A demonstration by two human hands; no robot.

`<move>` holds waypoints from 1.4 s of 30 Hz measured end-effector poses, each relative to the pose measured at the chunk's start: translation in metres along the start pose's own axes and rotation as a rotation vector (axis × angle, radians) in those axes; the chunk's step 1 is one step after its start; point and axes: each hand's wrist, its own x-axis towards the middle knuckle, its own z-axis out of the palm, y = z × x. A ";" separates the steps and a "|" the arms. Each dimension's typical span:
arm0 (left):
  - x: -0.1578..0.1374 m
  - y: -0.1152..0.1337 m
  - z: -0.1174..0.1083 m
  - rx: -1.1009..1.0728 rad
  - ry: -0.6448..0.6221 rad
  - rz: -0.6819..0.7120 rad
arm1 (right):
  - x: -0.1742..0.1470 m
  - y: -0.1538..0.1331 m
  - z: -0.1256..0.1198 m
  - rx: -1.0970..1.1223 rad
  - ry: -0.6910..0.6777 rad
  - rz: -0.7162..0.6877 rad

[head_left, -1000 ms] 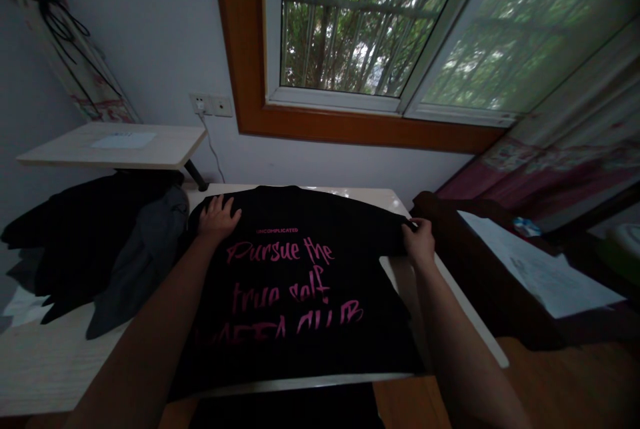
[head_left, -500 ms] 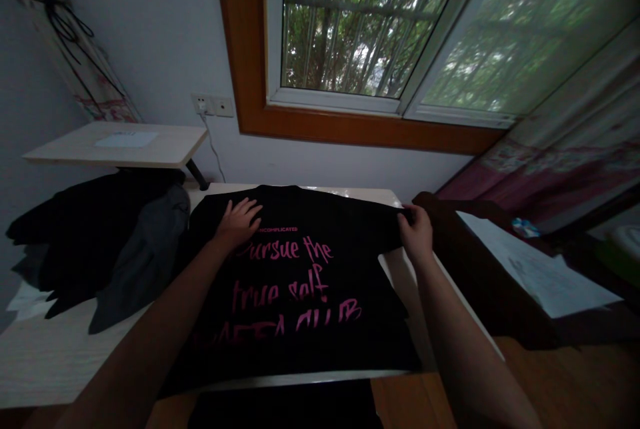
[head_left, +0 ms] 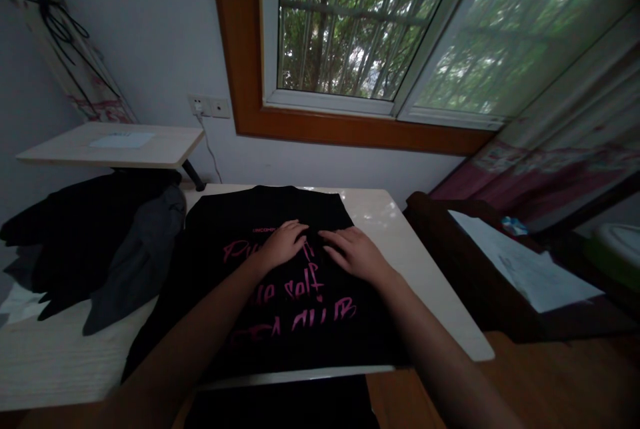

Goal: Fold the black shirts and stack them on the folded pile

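A black T-shirt [head_left: 220,212] with pink lettering lies spread on the table, its right sleeve turned inward over the body. Flat on the shirt's upper middle rests my left hand [head_left: 286,243], fingers stretched out across part of the lettering. Close to its right, my right hand [head_left: 359,255] lies on the folded-in sleeve area, its fingers extended and pointing toward the left hand. A small gap separates the two sets of fingertips. The sleeve's edges are hard to make out in the dark fabric.
On the left of the pale table [head_left: 415,262], black and grey clothes [head_left: 95,229] are heaped under a small raised shelf [head_left: 110,142] bearing a paper. To the right stands a dark brown piece of furniture [head_left: 465,282] with a white sheet [head_left: 520,262]. Behind is a window [head_left: 365,29].
My right hand has brought the sleeve from the right edge inward over the shirt. My left hand has slid right to the shirt's middle.
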 end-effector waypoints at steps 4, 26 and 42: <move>-0.002 -0.005 -0.001 -0.041 0.128 -0.114 | -0.025 0.027 0.008 0.109 0.191 0.250; -0.012 -0.014 0.009 0.056 0.150 -0.106 | -0.087 0.068 0.040 0.304 0.131 0.723; -0.013 -0.014 0.004 -0.075 0.299 -0.153 | -0.080 0.053 0.028 -0.021 0.097 0.533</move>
